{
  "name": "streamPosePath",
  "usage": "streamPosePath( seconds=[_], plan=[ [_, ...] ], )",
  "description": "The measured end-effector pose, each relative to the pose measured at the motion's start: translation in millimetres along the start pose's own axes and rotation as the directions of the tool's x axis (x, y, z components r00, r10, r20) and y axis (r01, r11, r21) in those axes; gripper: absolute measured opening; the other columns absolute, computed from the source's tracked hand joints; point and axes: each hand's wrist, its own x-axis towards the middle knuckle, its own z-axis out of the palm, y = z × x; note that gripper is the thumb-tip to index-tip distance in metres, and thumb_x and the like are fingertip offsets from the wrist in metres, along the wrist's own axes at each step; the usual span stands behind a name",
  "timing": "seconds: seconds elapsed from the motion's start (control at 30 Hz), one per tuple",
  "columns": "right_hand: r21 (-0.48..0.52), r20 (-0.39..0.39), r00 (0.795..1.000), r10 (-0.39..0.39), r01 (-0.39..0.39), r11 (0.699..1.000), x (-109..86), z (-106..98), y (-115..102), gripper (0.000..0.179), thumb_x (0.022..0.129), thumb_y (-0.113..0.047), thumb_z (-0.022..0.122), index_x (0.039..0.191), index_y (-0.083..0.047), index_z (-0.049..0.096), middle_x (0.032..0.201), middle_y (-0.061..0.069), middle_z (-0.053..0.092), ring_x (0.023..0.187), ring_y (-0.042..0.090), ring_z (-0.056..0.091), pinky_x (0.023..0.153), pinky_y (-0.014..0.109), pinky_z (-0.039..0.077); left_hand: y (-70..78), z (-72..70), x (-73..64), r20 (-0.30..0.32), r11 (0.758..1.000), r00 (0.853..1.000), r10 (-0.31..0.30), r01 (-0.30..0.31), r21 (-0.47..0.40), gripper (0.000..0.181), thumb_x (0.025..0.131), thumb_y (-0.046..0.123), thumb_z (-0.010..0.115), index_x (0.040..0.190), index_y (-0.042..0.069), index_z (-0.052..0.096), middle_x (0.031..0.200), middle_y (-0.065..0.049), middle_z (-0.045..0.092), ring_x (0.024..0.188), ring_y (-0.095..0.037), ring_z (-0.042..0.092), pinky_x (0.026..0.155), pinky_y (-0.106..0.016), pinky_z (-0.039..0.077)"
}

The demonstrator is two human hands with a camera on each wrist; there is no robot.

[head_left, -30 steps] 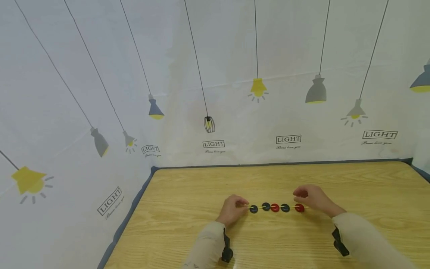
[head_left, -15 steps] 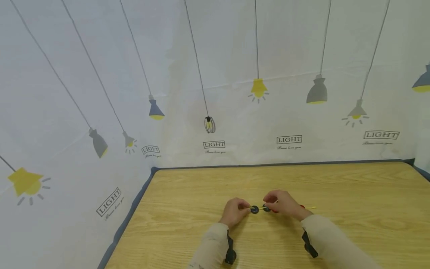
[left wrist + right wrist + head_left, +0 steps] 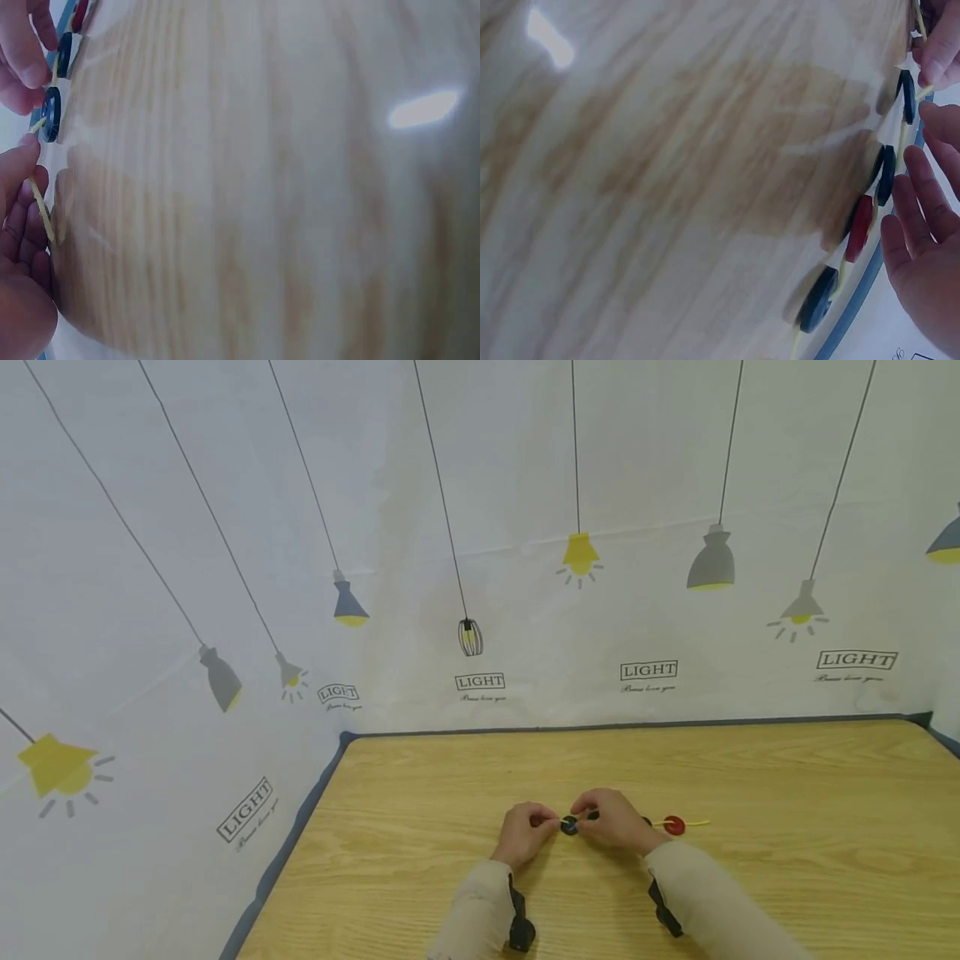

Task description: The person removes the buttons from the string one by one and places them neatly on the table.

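Shifted leftward since a second ago, a person's right hand [image 3: 611, 820] has gone from the end red button [image 3: 678, 829] to the leftmost dark button [image 3: 570, 830], while the left hand [image 3: 521, 835] has scarcely moved. Seen from the right wrist, a middle red button [image 3: 859, 229] sits between two dark buttons [image 3: 886, 176]; the right hand hides it from the head camera. Only the wrist views show a tail of yellow cord [image 3: 697, 822] beyond the left thumb. The left grip is closed, thumb and finger pinching the cord. The right grip is partly closed, fingertips at the leftmost dark button; whether they pinch anything cannot be told. Threaded on the cord, the row lies left to right along the worktop [image 3: 420, 777], its free end pointing right.
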Motion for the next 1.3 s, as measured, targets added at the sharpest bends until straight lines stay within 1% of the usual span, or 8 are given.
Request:
streamPosePath(
  seconds=[0.1,0.23,0.4,0.57,0.73,1.0,1.13,1.3],
  plan=[
    [-0.003,-0.012,1.000,0.013,-0.013,1.000,0.6,2.4,0.5,0.012,0.073,-0.001,0.067,0.085,-0.003,0.064,0.088,0.007,0.060,0.083,0.024,0.055,0.073,0.040,0.045,1.9,0.9,-0.2,-0.022,0.999,1.000,-0.016,0.015,-0.031,0.005,0.080,0.007,0.064,0.080,0.004,0.067,0.076,0.001,0.061,0.067,-0.005,0.051,0.061,-0.019,0.042],
    [-0.020,-0.028,1.000,0.003,-0.004,1.000,1.0,4.7,2.8,0.012,0.072,-0.002,0.069,0.083,-0.003,0.065,0.083,0.005,0.059,0.077,0.020,0.053,0.069,0.036,0.044,3.5,3.3,-0.7,-0.054,0.996,0.998,-0.036,0.031,-0.088,0.006,0.080,0.007,0.065,0.079,0.001,0.067,0.075,-0.002,0.062,0.066,-0.005,0.051,0.060,-0.019,0.041],
    [-0.040,-0.030,0.999,-0.014,0.013,0.999,1.1,5.5,4.0,0.011,0.072,-0.006,0.071,0.081,-0.003,0.067,0.080,0.003,0.059,0.075,0.018,0.052,0.067,0.035,0.043,5.1,4.7,-2.7,-0.079,0.990,0.996,-0.040,0.028,-0.138,0.009,0.080,0.008,0.065,0.080,-0.001,0.066,0.075,-0.005,0.062,0.066,-0.008,0.052,0.061,-0.020,0.042],
    [-0.050,-0.025,0.999,-0.044,0.043,0.998,1.2,5.5,3.4,0.011,0.073,-0.009,0.071,0.081,-0.003,0.068,0.080,0.004,0.060,0.076,0.019,0.053,0.067,0.035,0.043,7.4,2.5,-3.1,-0.057,0.986,0.997,-0.058,0.048,-0.158,0.011,0.081,0.011,0.064,0.081,0.001,0.066,0.078,-0.002,0.063,0.069,-0.007,0.053,0.063,-0.021,0.044],
    [-0.044,-0.031,0.999,-0.024,0.022,0.999,1.4,4.9,1.7,0.010,0.072,-0.007,0.071,0.080,-0.002,0.067,0.081,0.005,0.060,0.078,0.021,0.054,0.069,0.038,0.045,12.2,-0.2,-0.2,-0.037,0.985,0.995,-0.094,0.088,-0.152,0.011,0.082,0.015,0.063,0.082,0.005,0.067,0.078,0.004,0.062,0.070,-0.004,0.053,0.065,-0.021,0.044],
    [-0.037,-0.070,0.997,-0.025,0.022,0.999,3.3,5.4,-3.2,0.006,0.078,-0.008,0.066,0.078,-0.002,0.066,0.081,0.004,0.061,0.077,0.021,0.057,0.069,0.036,0.047,17.4,-4.1,2.5,-0.033,0.984,0.995,-0.095,0.089,-0.153,0.010,0.082,0.014,0.063,0.082,0.005,0.067,0.078,0.004,0.061,0.069,-0.004,0.052,0.062,-0.019,0.045],
    [-0.024,-0.065,0.997,-0.031,0.029,0.999,3.2,5.5,-4.1,0.006,0.079,-0.005,0.064,0.077,0.000,0.065,0.080,0.003,0.061,0.075,0.019,0.057,0.068,0.035,0.047,17.8,-4.9,1.8,-0.032,0.983,0.995,-0.093,0.087,-0.165,0.010,0.083,0.013,0.062,0.083,0.005,0.067,0.077,0.003,0.061,0.067,-0.004,0.052,0.061,-0.019,0.044],
    [-0.018,-0.050,0.996,-0.067,0.066,0.998,2.8,3.4,-2.0,0.005,0.080,-0.002,0.062,0.077,-0.003,0.065,0.078,0.004,0.063,0.075,0.017,0.058,0.068,0.033,0.047,15.0,-3.6,-0.6,-0.038,0.980,0.994,-0.104,0.096,-0.174,0.010,0.083,0.013,0.062,0.082,0.004,0.066,0.078,0.003,0.061,0.069,-0.004,0.051,0.062,-0.020,0.044]
  ],
)
